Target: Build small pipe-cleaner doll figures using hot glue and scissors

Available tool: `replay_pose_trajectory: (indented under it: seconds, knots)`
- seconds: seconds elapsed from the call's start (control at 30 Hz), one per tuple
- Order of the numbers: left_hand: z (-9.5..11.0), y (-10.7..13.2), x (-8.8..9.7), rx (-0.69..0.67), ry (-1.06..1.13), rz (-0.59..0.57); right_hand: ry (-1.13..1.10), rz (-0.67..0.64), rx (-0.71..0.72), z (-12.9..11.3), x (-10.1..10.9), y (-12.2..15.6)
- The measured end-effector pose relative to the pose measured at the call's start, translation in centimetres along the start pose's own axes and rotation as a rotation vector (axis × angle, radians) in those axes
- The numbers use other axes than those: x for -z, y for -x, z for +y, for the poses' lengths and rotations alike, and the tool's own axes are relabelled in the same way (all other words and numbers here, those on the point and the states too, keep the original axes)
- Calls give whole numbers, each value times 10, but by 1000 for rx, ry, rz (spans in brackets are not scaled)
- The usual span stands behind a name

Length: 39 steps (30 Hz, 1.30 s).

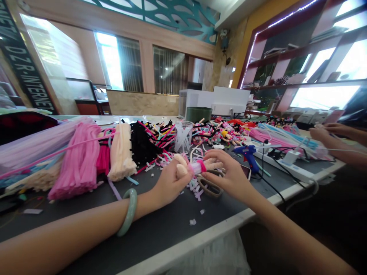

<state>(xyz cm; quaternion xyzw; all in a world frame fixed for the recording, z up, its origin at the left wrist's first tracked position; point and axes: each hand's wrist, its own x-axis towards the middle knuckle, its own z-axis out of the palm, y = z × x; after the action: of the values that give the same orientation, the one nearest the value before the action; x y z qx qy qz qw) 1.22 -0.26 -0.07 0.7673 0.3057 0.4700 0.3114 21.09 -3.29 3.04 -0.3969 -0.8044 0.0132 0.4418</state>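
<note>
My left hand [169, 183] is closed round one end of a small pipe-cleaner figure [195, 166], cream with a pink and white wrapped middle. My right hand [229, 173] pinches the other end of the same figure, fingers curled. A pale green bangle [129, 211] sits on my left wrist. Both hands hover just above the dark grey table [160, 229], over a pair of scissors [210, 187] and a small heap of cut fuzzy scraps [196, 191].
Bundles of pink [80, 160], cream [122, 152] and black [140, 143] fuzzy sticks lie at the left. A clear cup [183, 135], a green tub [198, 114], a blue glue gun [249, 154] and a white power strip [289, 164] stand behind. Another person's hands [329, 133] work at the far right.
</note>
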Motion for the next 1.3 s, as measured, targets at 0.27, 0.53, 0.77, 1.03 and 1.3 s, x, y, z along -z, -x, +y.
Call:
replay_pose_trajectory:
  seconds: [0.27,0.53,0.77,1.03,1.3]
  knots:
    - [3,-2,-1,-15,-22,22,205,84,142,0,0,2]
    - [0,-1,2,1,285,120,356,83,283,1,-3,4]
    - [8,-4,4,-132,-269,116,441,31,418,-1,-2,4]
    - [7,-3,3,-384,-657,236,494,-22,455,1,-2,7]
    - [10,-2,0,-315,-708,74,512,-41,519,-1,0,7]
